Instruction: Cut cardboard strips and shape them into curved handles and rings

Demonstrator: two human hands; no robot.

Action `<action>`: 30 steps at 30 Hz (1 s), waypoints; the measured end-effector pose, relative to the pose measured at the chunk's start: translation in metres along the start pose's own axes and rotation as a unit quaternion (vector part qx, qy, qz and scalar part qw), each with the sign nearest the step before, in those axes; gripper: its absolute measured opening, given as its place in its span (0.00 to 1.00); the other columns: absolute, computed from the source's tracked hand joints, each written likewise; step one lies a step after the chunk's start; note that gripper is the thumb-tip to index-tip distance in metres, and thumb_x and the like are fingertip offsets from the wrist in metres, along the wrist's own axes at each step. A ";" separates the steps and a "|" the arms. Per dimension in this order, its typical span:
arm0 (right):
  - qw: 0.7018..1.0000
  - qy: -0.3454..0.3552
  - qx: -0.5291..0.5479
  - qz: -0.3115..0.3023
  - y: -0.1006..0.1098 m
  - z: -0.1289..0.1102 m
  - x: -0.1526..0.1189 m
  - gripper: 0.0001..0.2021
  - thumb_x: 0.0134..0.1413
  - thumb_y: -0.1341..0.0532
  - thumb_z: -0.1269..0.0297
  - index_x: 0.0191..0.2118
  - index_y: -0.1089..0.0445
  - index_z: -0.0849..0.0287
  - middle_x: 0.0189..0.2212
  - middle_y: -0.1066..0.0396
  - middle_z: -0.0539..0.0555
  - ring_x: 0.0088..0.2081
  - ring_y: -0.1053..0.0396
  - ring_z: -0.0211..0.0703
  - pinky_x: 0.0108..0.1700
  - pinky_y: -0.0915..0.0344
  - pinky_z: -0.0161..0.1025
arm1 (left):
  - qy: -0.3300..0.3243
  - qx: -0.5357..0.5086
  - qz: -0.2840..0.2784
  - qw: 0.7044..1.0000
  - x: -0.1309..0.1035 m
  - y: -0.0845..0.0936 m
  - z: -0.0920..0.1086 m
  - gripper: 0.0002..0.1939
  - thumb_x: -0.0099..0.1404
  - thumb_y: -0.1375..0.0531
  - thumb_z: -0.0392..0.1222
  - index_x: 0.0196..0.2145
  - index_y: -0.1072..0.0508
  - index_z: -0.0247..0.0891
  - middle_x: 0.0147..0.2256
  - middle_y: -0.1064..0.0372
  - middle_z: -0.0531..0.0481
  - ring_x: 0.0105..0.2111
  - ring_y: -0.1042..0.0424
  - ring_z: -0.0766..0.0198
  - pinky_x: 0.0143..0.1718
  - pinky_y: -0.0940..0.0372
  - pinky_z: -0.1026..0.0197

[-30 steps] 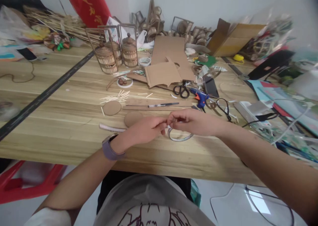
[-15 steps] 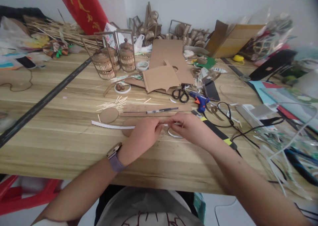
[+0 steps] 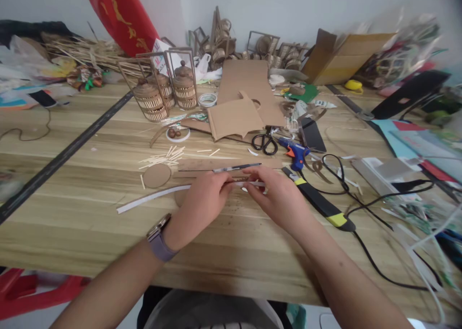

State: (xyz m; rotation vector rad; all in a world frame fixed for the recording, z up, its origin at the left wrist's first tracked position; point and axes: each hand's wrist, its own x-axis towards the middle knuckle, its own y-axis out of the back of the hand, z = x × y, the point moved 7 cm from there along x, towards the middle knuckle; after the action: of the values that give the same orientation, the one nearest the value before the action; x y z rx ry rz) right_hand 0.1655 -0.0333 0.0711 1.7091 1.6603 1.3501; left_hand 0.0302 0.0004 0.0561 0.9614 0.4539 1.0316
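Observation:
A long, narrow cardboard strip with a white face (image 3: 153,197) runs from the left into my hands and bends slightly. My left hand (image 3: 202,199), with a watch on its wrist, pinches it between thumb and fingers. Just to the right, the fingertips of my right hand (image 3: 279,194) are closed on the same strip. A round cardboard disc (image 3: 157,176) lies left of my hands, and a second disc (image 3: 178,198) is mostly covered by my left hand. Beyond my fingers, a pen (image 3: 236,167) rests on a flat brown cardboard strip (image 3: 202,164).
Short wooden sticks (image 3: 166,158) lie beyond the disc. Black scissors (image 3: 265,143), a blue glue gun (image 3: 296,155) and a black-and-yellow corded tool (image 3: 325,204) are to the right. Cardboard sheets (image 3: 234,117) and small slatted lanterns (image 3: 149,100) stand farther back.
The strip's free left end has swung toward me and down-left. Both hands have shifted slightly and still pinch the strip. The view has moved a little.

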 end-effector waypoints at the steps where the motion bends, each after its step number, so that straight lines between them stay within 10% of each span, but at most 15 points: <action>1: 1.000 0.002 -0.002 0.003 0.000 0.001 -0.001 0.10 0.57 0.41 0.70 0.44 0.30 0.58 0.34 0.25 0.54 0.34 0.28 0.44 0.34 0.36 0.38 | -0.001 -0.005 -0.001 1.000 0.000 0.000 0.000 0.06 0.68 0.40 0.36 0.37 0.22 0.38 0.34 0.23 0.47 0.36 0.25 0.54 0.37 0.35 0.58; 30: 0.996 0.049 -0.018 0.067 -0.017 -0.012 -0.017 0.08 0.64 0.47 0.70 0.32 0.38 0.55 0.28 0.32 0.53 0.31 0.33 0.44 0.32 0.38 0.39 | -0.040 0.106 -0.002 0.994 -0.008 -0.021 0.008 0.08 0.68 0.47 0.39 0.35 0.29 0.39 0.27 0.27 0.47 0.26 0.29 0.55 0.24 0.48 0.60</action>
State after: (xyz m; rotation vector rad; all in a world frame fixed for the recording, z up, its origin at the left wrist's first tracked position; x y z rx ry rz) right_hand 0.1496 -0.0495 0.0560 1.7879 1.5878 1.5396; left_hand 0.0426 -0.0139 0.0416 1.1860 0.5056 0.9509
